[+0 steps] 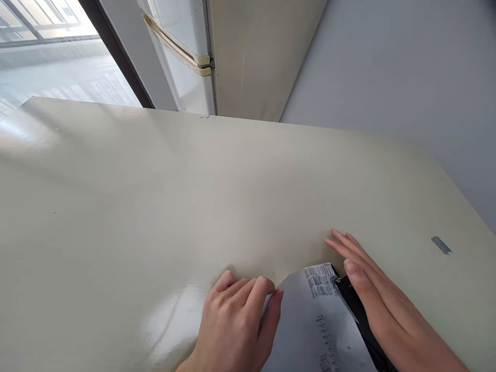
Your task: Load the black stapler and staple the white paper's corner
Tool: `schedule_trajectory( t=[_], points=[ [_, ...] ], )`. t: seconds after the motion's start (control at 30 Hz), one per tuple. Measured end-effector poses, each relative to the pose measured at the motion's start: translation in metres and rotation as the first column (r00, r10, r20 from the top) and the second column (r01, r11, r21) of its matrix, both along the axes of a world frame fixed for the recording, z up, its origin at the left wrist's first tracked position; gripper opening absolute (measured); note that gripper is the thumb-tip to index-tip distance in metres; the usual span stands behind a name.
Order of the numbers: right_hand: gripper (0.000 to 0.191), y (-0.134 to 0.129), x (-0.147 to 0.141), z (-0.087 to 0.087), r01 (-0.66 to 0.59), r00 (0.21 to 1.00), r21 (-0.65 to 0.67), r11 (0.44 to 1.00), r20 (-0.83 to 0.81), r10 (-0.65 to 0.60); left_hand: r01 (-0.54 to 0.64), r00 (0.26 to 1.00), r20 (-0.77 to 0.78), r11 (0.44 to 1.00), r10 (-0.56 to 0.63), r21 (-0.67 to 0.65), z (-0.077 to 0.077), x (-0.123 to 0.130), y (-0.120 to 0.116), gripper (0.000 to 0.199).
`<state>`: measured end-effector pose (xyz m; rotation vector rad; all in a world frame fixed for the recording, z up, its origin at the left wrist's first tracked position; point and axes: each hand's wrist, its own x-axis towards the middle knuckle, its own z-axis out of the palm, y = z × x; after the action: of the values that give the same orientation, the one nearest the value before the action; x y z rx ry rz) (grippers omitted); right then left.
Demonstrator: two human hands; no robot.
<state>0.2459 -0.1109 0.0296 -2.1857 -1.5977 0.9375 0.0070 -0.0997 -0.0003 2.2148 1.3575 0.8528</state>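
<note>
A printed white sheet of paper [306, 330] lies at the bottom of the view, its far edge curving upward a little. Dense dark print shows at its far right corner, with smaller lines of text below. My left hand [240, 320] is closed at the sheet's left edge, thumb and index finger pinching it. Along the right edge runs a black item [358, 310] with a small metal part near its far end; its kind is partly hidden. Beside that black item, my right hand [382, 294] rests with fingers stretched out, the thumb close to the metal part.
The pale, glossy table [194, 196] spreads out beyond both hands. A small grey strip [441, 245] sits on it at the right. Past the far edge stand a fridge [248, 57] with a cream handle and a grey wall [387, 67]. A window [50, 57] is at the upper left.
</note>
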Motion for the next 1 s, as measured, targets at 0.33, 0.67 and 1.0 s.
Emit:
schedule_trajectory(
  t=[0.33,0.67,1.0],
  points=[
    [0.051,-0.001,0.01,-0.013,-0.111,0.992,0.078,0.991,0.064,0.106,-0.012,1.0,-0.021,1.0,0.012,0.004,-0.001,0.0,-0.001,0.021],
    [0.053,0.002,0.007,-0.024,-0.169,0.966,0.123,0.978,0.218,0.14,-0.01,0.999,-0.031,1.0,0.01,-0.006,-0.003,0.0,0.001,0.02],
    [0.064,0.025,-0.009,-0.021,-0.167,0.97,0.036,0.985,0.186,0.158,-0.001,0.998,-0.057,1.0,0.0,-0.003,-0.005,-0.002,0.002,0.019]
  ],
)
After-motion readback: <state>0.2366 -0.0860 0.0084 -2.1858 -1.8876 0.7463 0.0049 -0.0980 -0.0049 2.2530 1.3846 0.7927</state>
